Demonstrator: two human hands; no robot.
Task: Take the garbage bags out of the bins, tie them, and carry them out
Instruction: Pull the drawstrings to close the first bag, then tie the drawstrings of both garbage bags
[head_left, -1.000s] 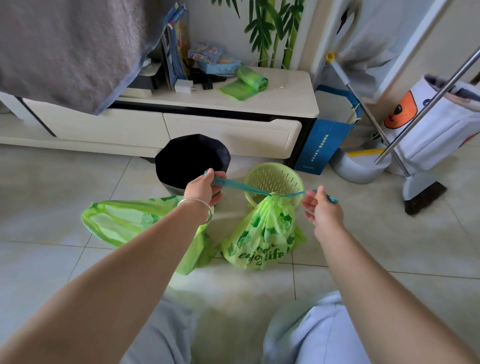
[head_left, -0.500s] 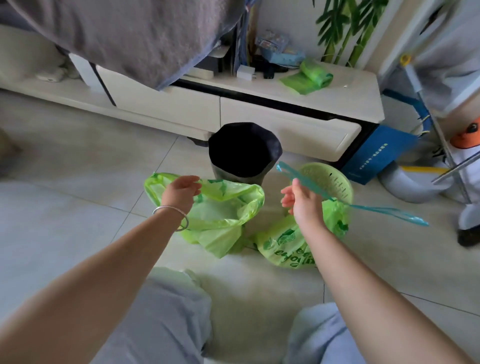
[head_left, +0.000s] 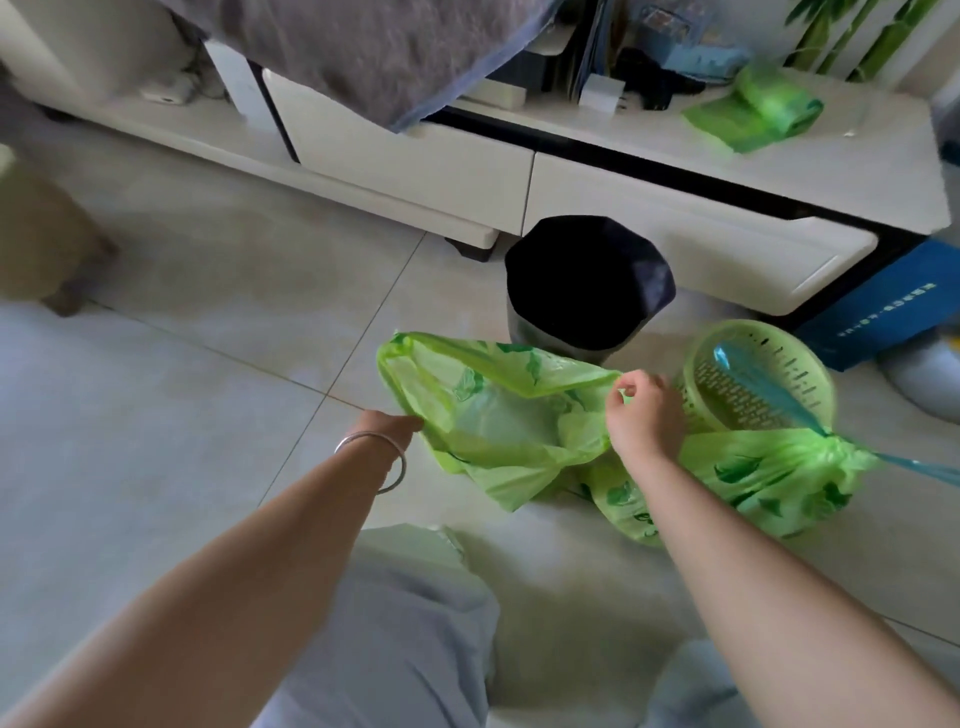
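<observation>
Toward the upper left of the frame a grey blanket (head_left: 374, 47) hangs over the low cream cabinet (head_left: 415, 161) that runs along the wall, and below it the pale tiled floor (head_left: 156, 415) stretches out. Left of centre, the person's left hand (head_left: 395, 428), a silver bangle (head_left: 382, 462) on the wrist, reaches the near rim of the open, untied light-green plastic garbage bag (head_left: 498, 421) lying slack on the floor; its fingers are hidden behind the plastic, so I cannot tell whether that grip is clamped on the rim or merely touching it. At centre the right hand (head_left: 644, 415) has its grip pinched together on the far rim of the same bag, drawing the mouth out. Just behind the bag stands a round bin with a black liner (head_left: 587, 286), the liner still in it. Lower right, the second light-green garbage bag (head_left: 769, 478) sits cinched at the neck, its blue drawstring (head_left: 763, 384) trailing across the empty green perforated plastic basket bin (head_left: 753, 374) beside it. On the counter at upper right lies a roll of fresh green bags (head_left: 763, 106). By my reckoning one bag is out and tied, the open one is out but wants tying, the black liner may yet need pulling, and nothing has been carried out.
</observation>
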